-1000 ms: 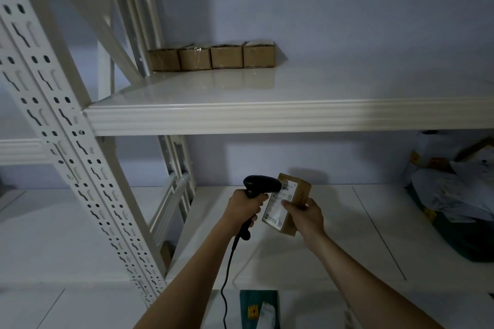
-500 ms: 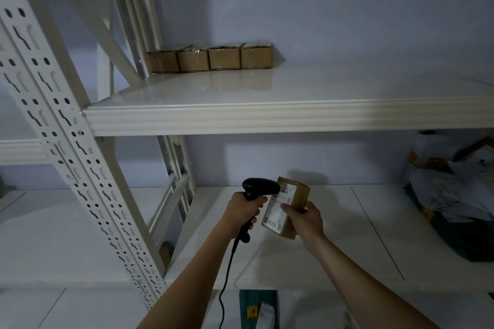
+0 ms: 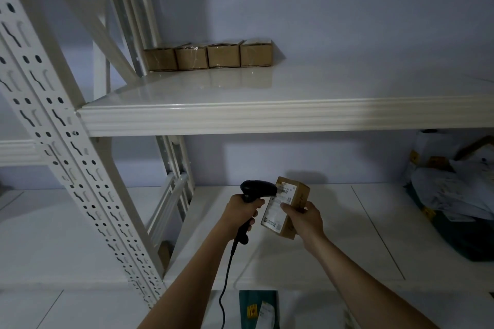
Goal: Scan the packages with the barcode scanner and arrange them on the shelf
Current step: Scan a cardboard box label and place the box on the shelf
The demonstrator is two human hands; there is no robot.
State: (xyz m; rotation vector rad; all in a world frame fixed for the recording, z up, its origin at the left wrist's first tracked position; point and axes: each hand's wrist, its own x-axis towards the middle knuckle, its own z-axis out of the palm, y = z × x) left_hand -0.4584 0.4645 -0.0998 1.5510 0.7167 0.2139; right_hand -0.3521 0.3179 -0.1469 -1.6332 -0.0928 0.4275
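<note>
White shelf (image 3: 267,117) carries 4 boxes (image 3: 208,56) at its back, unchanged. Below it, the left hand (image 3: 242,212) still grips the scanner (image 3: 258,189), its head touching the package (image 3: 286,208) the right hand (image 3: 304,219) pinches, barely shifted. Label print is too small to read.

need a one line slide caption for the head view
Left hand aims a barcode scanner at the labelled box held in the right hand.

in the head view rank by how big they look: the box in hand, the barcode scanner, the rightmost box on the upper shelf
1. box in hand, nearer the camera, so its lead is unsure
2. barcode scanner and rightmost box look about alike; the left hand hides part of the scanner
</note>
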